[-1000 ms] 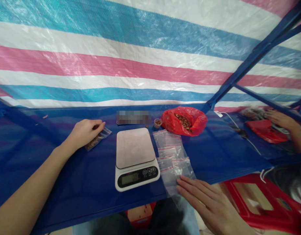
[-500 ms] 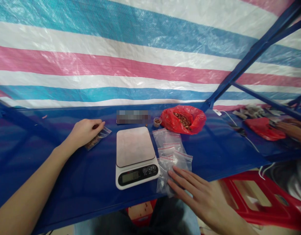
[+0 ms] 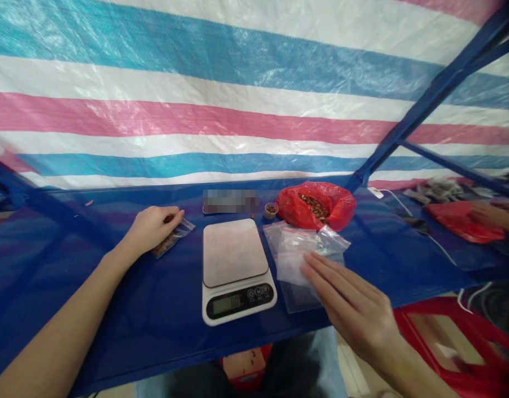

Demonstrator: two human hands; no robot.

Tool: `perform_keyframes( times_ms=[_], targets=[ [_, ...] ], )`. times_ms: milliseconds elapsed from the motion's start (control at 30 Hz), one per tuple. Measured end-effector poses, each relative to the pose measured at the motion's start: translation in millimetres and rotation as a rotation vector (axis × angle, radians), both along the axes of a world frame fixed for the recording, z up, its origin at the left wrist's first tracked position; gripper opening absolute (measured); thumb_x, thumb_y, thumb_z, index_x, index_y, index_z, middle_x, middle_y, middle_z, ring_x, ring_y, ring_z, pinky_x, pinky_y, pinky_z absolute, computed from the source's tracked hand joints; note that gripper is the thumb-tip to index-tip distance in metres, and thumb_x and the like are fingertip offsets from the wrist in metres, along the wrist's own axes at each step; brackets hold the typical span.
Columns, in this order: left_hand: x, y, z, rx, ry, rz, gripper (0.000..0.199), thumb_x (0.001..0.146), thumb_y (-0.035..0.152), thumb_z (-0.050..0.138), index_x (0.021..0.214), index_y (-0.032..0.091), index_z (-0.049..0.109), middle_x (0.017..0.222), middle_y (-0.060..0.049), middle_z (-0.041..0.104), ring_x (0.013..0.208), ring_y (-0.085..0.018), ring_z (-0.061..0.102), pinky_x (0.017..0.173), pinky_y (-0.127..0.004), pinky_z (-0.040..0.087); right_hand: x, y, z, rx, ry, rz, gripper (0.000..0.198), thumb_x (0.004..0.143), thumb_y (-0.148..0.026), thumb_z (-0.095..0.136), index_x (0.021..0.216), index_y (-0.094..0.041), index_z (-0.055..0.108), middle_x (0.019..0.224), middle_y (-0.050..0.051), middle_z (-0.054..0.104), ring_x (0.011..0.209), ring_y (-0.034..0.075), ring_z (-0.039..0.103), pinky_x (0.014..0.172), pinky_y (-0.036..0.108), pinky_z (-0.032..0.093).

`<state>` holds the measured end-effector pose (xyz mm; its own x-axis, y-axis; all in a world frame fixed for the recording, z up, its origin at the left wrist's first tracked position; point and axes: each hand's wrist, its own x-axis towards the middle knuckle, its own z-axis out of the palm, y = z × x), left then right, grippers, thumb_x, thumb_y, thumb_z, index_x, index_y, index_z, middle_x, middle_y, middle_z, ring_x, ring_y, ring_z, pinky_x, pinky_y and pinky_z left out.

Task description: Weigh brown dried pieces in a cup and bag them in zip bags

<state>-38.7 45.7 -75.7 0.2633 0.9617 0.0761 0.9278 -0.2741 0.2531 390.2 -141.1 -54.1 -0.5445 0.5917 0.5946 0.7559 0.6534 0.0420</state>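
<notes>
Head view: right of the scale (image 3: 235, 251), near the tabletop's (image 3: 171, 326) front edge, clear bags (image 3: 294, 243) overlap beneath the right hand (image 3: 356, 312), its fingers straight and close-set; whether the hidden thumb pinches cannot be told. The left hand (image 3: 155, 228), fingers curled, covers a filled bag (image 3: 168, 243) farther from that edge; its grip is unclear. Light, flat pressure should best steady slippery film.

We are resting our left hand (image 3: 155, 228) on a pouch (image 3: 177, 236), the scale (image 3: 236, 254) sitting to its right; under our right hand (image 3: 356, 307), bags (image 3: 293, 251) are lying, the sack (image 3: 337, 205) beyond.
</notes>
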Motion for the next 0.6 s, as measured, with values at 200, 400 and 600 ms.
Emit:
perform_keyframes(
  times_ms=[200, 400, 600],
  targets=[
    [-2.2, 2.4, -3.9, 0.012, -0.028, 0.0, 0.047, 0.1, 0.055, 0.038, 0.068, 0.024, 0.053, 0.064, -0.004, 0.061, 0.063, -0.021, 0.057, 0.063, -0.032, 0.029, -11.0, 28.0, -5.3, -0.281, 0.022, 0.044, 0.027, 0.108, -0.039, 0.061, 0.12, -0.019, 0.077, 0.133, 0.013, 0.079, 0.111, 0.029, 0.08, 0.089, 0.044, 0.07],
    [-1.8, 2.6, -4.1, 0.027, -0.042, -0.013, 0.046, 0.1, 0.054, 0.04, 0.068, 0.024, 0.054, 0.063, -0.004, 0.061, 0.062, -0.021, 0.055, 0.063, -0.032, 0.028, -37.1, 113.2, 25.9, -0.262, 0.027, 0.043, 0.022, 0.108, -0.02, 0.059, 0.112, -0.018, 0.08, 0.107, 0.011, 0.076, 0.101, 0.025, 0.071, 0.087, 0.039, 0.061],
    [-2.0, 2.2, -4.1, 0.019, -0.049, -0.027, 0.048, 0.101, 0.054, 0.037, 0.068, 0.023, 0.051, 0.062, -0.003, 0.058, 0.061, -0.02, 0.055, 0.063, -0.032, 0.027, -77.6, 177.9, 18.9, -0.296, -0.37, 0.029, 0.023, 0.103, -0.009, 0.059, 0.103, -0.015, 0.081, 0.109, 0.014, 0.07, 0.107, 0.029, 0.061, 0.091, 0.04, 0.051]
  ],
)
